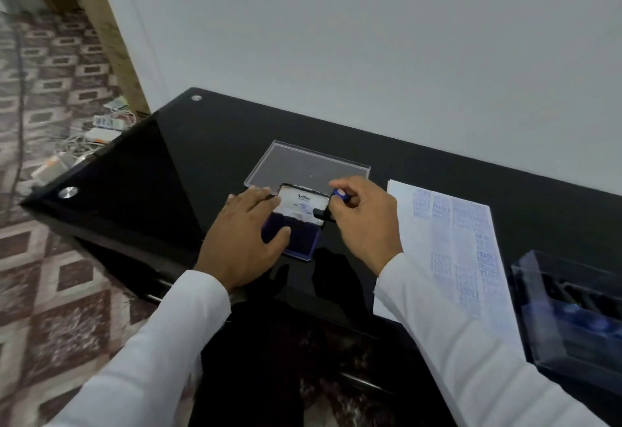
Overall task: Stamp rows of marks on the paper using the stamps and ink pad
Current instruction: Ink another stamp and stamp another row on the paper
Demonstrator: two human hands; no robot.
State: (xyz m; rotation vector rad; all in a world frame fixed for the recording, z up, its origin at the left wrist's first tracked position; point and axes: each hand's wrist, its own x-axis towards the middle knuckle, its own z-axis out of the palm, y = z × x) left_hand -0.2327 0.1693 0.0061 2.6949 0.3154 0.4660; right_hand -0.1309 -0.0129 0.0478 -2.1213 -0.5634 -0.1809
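A blue ink pad (300, 238) lies open on the black glass table (161, 170), its lid (303, 206) raised and showing a white label. My left hand (245, 234) rests on the pad's left side, fingers straight and thumb lying across the blue ink surface. My right hand (365, 221) grips a small stamp (340, 195) with a blue handle, its black base at the lid's right edge. To the right lies the white paper (461, 248), covered with several columns of blue stamped marks.
A clear plastic lid (308, 162) lies flat behind the ink pad. A clear box (572, 308) with dark and blue stamps inside stands at the right edge. The white wall runs close behind the table. Cables and chargers (101, 130) litter the patterned floor on the left.
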